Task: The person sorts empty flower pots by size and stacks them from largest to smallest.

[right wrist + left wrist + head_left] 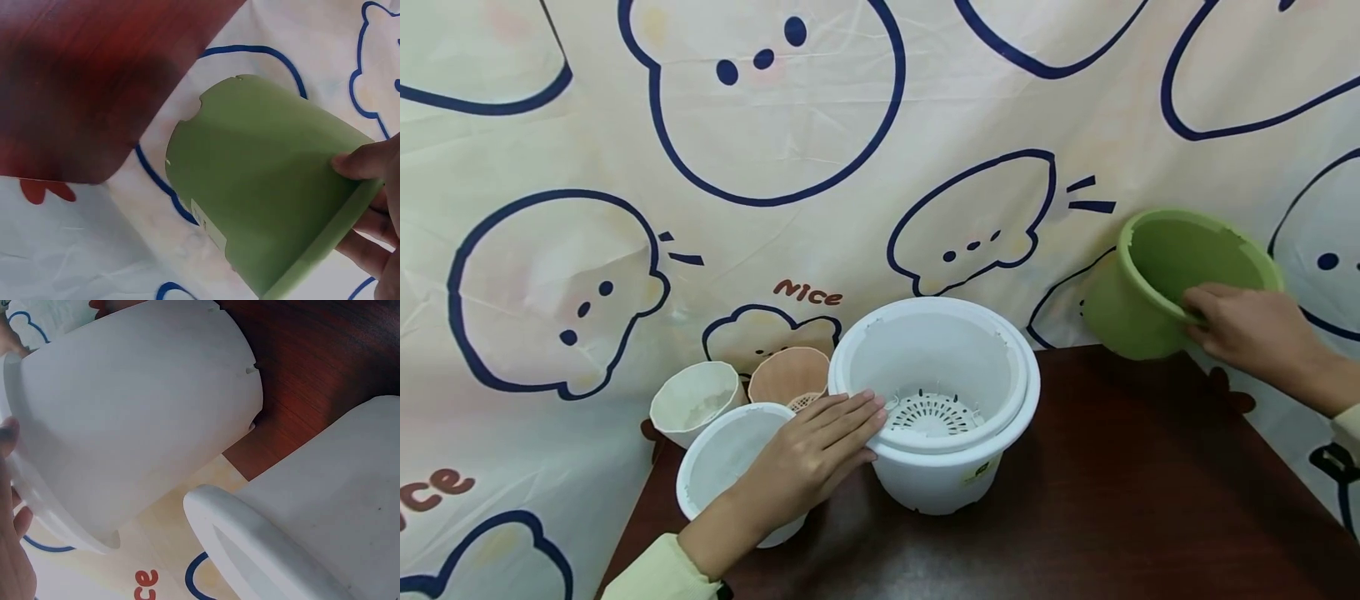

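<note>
A large white flower pot [936, 479] stands upright on the table, with another white rim nested inside it and a slotted bottom showing. My left hand [816, 446] rests on its near-left rim, fingers extended; the left wrist view shows fingertips against the rim of this white pot [137, 419]. At the table's far right corner, my right hand [1255, 329] grips the rim of a green flower pot [1138, 308], which is tilted. In the right wrist view the thumb lies on the outside wall of the green pot [262, 169], other fingers behind its rim.
A smaller white pot [700, 437] stands left of the large one, partly behind my left forearm. Behind it are a cream pot [666, 408] and a peach pot [786, 375]. The dark red-brown table [1112, 500] meets a cartoon-printed cloth [820, 242].
</note>
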`<state>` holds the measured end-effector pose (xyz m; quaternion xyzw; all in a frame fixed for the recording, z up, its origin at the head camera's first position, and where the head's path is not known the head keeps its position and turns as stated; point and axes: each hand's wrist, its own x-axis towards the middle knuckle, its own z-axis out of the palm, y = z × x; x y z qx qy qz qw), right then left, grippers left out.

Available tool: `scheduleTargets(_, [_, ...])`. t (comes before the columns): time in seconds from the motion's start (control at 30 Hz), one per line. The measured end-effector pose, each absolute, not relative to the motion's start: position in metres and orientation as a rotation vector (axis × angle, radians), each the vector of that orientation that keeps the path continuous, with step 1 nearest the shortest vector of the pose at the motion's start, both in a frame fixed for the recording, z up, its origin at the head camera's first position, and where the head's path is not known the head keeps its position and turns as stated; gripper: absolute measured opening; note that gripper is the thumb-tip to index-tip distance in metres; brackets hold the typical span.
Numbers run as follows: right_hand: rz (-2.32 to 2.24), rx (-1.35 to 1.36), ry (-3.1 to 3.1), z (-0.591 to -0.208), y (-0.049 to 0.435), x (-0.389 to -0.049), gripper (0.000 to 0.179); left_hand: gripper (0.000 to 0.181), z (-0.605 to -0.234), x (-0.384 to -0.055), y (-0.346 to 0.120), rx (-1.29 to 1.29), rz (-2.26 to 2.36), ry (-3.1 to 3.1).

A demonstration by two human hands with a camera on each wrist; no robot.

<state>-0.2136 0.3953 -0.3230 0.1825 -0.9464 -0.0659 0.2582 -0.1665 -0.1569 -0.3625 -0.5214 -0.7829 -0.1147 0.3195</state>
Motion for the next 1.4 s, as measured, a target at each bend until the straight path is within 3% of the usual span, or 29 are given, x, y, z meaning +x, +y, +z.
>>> scheduleTargets(0.17, [-0.195, 0.546, -2.478, -0.313, 0.388, -0.211, 0.031, 0.045, -0.363, -0.166, -0.157, -1.362, -0.299, -2.069])
scheduleTargets(1.13, [-0.179, 0.531, -2.312, -0.26, 0.367, -0.181, 0.04, 0.045, -0.365, -0.165, -0.157, -1.348, -0.298, -2.087])
scheduleTargets(1.3, [-0.197, 0.574, -2.232, -0.254, 0.363, -0.177, 0.035, 0.045, -0.365, -0.164, -0.157, -1.346, -0.291, -2.081])
scheduleTargets(1.4, [-0.184, 0.6, -2.204, -0.251, 0.361, -0.175, 0.023, 0.045, -0.365, -0.164, -0.156, -1.343, -0.291, -2.083])
